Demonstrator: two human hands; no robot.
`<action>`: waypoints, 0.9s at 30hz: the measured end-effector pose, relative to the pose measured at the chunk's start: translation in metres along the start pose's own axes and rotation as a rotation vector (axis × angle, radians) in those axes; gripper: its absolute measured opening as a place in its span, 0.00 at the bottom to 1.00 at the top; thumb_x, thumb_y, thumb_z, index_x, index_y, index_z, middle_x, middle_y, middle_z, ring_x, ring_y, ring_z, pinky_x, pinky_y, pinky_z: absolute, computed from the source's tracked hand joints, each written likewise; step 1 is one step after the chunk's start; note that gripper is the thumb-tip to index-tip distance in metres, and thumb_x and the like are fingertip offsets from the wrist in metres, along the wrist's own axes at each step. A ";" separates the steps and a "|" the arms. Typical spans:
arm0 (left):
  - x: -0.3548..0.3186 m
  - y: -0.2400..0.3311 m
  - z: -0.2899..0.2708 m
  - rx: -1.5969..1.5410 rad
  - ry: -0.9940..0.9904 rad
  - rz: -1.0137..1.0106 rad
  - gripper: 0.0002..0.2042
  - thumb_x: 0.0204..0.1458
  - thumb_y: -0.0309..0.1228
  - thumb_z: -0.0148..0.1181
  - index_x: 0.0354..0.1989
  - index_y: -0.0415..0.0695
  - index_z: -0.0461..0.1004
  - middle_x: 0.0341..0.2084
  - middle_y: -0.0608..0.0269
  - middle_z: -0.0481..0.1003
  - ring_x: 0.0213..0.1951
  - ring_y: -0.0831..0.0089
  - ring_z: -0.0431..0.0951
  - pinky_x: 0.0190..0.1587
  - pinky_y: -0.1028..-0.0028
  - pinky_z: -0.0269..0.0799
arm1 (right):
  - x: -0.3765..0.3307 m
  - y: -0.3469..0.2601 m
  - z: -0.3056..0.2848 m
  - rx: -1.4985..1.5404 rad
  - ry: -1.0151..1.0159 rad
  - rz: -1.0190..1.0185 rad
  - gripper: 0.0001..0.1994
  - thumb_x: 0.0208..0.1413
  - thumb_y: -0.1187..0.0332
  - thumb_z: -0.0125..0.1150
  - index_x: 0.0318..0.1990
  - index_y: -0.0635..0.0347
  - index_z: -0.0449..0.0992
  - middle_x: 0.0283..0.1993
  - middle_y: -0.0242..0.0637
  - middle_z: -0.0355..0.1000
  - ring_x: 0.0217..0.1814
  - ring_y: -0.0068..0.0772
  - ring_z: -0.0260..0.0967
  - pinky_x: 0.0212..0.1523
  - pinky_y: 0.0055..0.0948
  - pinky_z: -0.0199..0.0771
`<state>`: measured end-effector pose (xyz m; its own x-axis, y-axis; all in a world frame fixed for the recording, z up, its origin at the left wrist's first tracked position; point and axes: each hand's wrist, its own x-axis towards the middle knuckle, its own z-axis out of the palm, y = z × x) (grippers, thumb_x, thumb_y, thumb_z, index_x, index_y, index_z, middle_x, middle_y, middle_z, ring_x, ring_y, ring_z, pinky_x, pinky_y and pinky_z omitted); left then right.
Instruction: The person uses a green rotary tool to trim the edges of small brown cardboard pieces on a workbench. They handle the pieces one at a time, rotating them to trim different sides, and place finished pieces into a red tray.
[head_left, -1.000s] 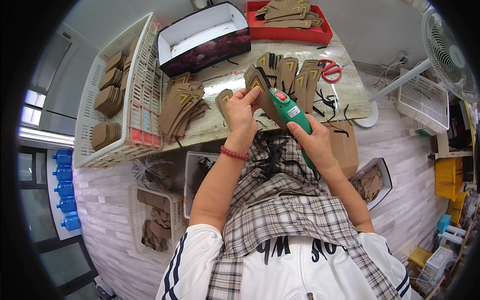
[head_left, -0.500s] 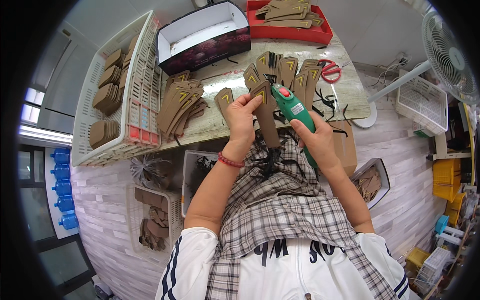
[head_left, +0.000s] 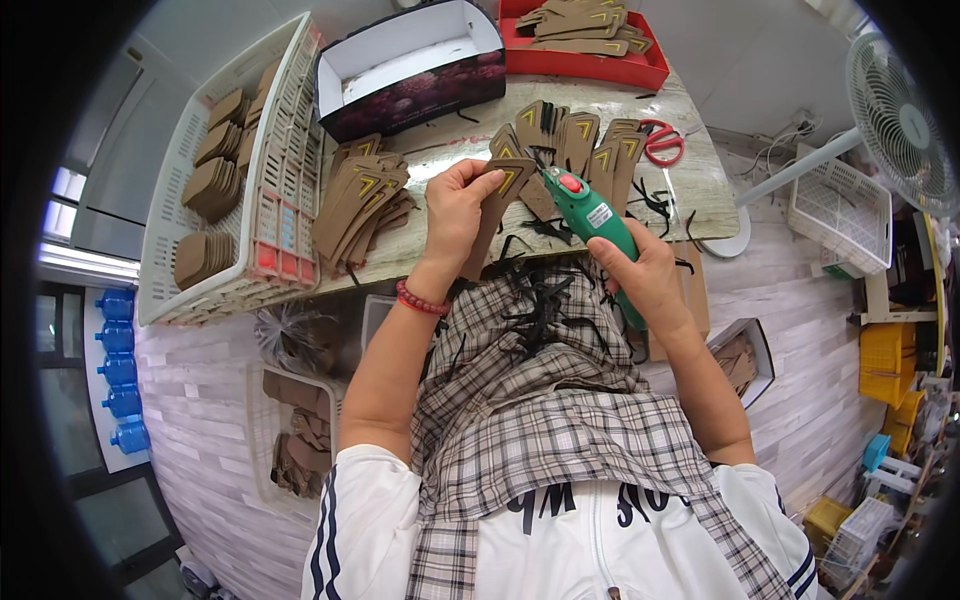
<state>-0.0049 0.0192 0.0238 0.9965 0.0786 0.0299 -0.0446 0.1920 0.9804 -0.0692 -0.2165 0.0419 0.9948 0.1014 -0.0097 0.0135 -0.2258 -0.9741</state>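
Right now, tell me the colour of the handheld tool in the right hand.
Green, with a red button, seen in the head view: the handheld tool in the right hand.

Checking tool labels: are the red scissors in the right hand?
No. The right hand grips a green handheld tool, while the red scissors lie untouched on the table.

Bright, even daylight, sharp in the middle.
Soft shadows only; the fisheye bends straight edges and blackens the corners.
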 end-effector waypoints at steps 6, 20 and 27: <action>0.010 0.017 -0.020 0.271 -0.111 -0.015 0.04 0.54 0.25 0.60 0.33 0.38 0.79 0.27 0.71 0.77 0.27 0.87 0.72 0.30 0.84 0.66 | 0.006 -0.005 0.002 -0.029 -0.060 0.003 0.17 0.54 0.59 0.68 0.42 0.65 0.76 0.21 0.26 0.67 0.17 0.14 0.62 0.17 0.19 0.61; 0.017 -0.011 -0.088 1.772 0.211 0.645 0.22 0.47 0.39 0.66 0.50 0.41 0.75 0.61 0.53 0.63 0.68 0.53 0.51 0.69 0.49 0.38 | -0.002 0.019 0.012 -0.010 -0.006 0.062 0.19 0.54 0.57 0.68 0.42 0.65 0.76 0.21 0.26 0.67 0.17 0.14 0.62 0.18 0.20 0.62; 0.006 -0.059 -0.054 1.556 0.252 0.643 0.16 0.49 0.32 0.63 0.44 0.38 0.74 0.58 0.46 0.67 0.68 0.51 0.52 0.70 0.49 0.37 | -0.007 0.024 0.013 -0.002 0.012 0.053 0.19 0.53 0.57 0.69 0.42 0.65 0.76 0.21 0.26 0.67 0.18 0.14 0.62 0.19 0.21 0.62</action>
<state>0.0001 0.0616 -0.0441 0.8047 -0.0734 0.5891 -0.1467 -0.9861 0.0775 -0.0773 -0.2094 0.0160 0.9952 0.0781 -0.0583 -0.0387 -0.2327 -0.9718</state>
